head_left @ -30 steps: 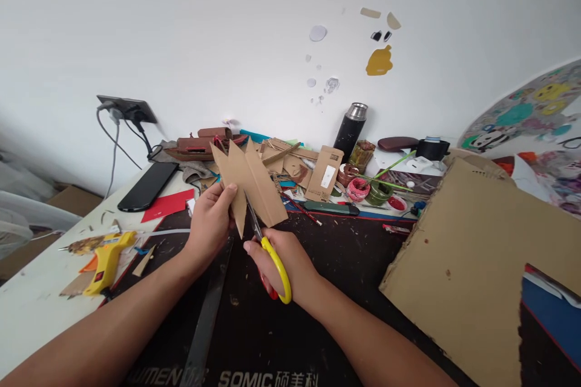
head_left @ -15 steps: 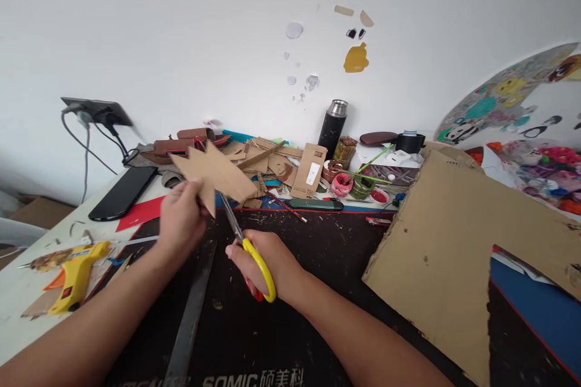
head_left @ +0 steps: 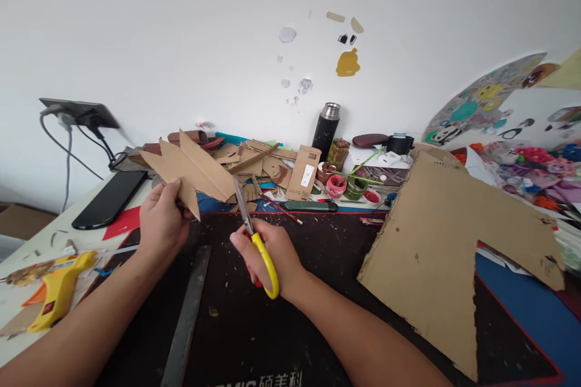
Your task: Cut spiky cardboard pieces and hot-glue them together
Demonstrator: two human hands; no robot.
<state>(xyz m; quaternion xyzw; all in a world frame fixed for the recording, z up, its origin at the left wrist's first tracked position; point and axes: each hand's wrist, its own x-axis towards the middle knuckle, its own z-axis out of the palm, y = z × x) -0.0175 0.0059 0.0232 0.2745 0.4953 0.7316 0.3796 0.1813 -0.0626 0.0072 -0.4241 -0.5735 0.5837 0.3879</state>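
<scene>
Between the thumb and fingers of my left hand (head_left: 166, 214) is a cut piece of cardboard (head_left: 200, 166), raised above the mat, with pointed prongs at its left end. My right hand (head_left: 270, 251) grips scissors (head_left: 263, 260) with yellow and red handles. Their blades look closed and point up, close beside the cardboard's right end; whether they touch it I cannot tell. Beneath my hands lies a dark mat (head_left: 245, 332), and a metal ruler (head_left: 186, 314) rests on it between my forearms.
A large cardboard sheet (head_left: 422, 260) covers the right side. At left are a yellow glue gun (head_left: 59, 290) and a black flat device (head_left: 109, 199). Cardboard scraps (head_left: 254, 160), a black thermos (head_left: 327, 130), open paint pots (head_left: 336, 186) and a green cutter (head_left: 311, 205) line the back.
My left hand and the cardboard have shifted left, away from my right hand. The scissor blades, earlier overlapping the cardboard's lower edge, now stand at its right end. The view has turned slightly.
</scene>
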